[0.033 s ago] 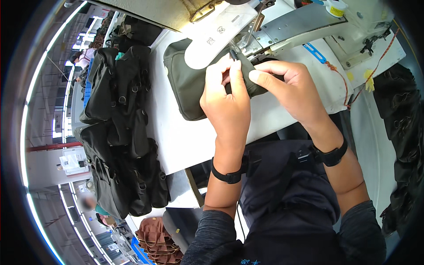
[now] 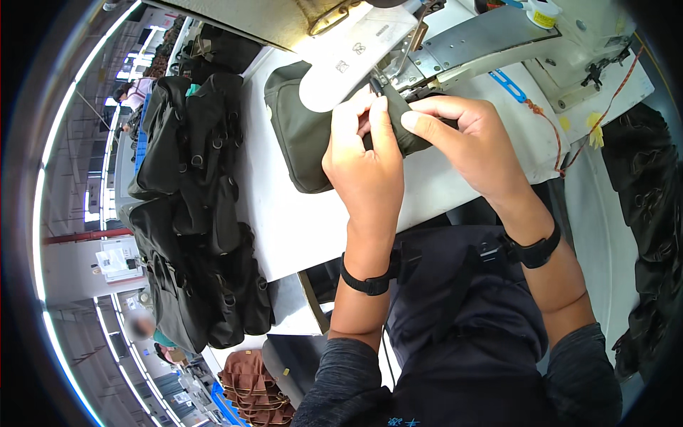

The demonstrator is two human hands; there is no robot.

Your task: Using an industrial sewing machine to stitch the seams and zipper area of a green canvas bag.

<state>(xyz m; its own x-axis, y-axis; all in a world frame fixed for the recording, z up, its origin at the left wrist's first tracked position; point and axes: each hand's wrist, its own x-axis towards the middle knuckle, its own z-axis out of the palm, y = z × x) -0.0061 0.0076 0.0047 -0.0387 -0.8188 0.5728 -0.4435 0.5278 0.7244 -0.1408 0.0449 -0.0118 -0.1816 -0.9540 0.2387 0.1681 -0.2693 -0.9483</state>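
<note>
A dark olive fabric bag lies on the white table under the head of a sewing machine. My left hand has its thumb and fingers pinched together on the bag's fabric, close to the presser foot. Just beyond those fingertips a small black piece shows; its kind I cannot make out. To the right, my right hand grips the bag's edge between thumb and curled fingers. The machine's pale rounded arm cover hides part of the bag, and the needle point is hard to see.
Dark bags with metal rings are piled along the table's left side. More dark bags hang at the far right. A blue plastic tag on an orange cord lies right of the machine. Brown bags are stacked at lower left.
</note>
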